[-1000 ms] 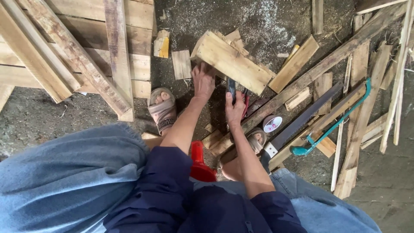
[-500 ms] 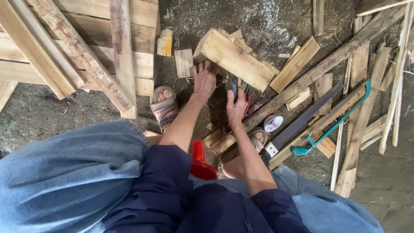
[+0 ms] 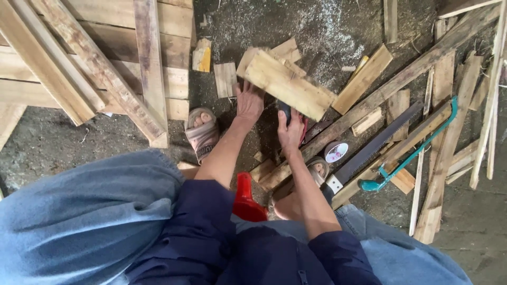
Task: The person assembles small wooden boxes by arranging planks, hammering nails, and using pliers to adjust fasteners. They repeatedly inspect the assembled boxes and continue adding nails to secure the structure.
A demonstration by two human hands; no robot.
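Note:
My left hand rests with its fingers on the near end of a short, pale wooden plank that lies tilted on the ground. My right hand is closed around the dark handle of a tool just beside that plank; the tool's head is hidden behind the hand and the wood. Both forearms reach forward from dark blue sleeves, between my two sandalled feet.
A hand saw with a green frame lies at the right among long planks and offcuts. A small round tin sits near it. Stacked boards fill the upper left. A red object stands between my knees.
The view has shifted slightly. My left hand has slid a little along the plank's end; the right hand stays closed on the tool handle in nearly the same place.

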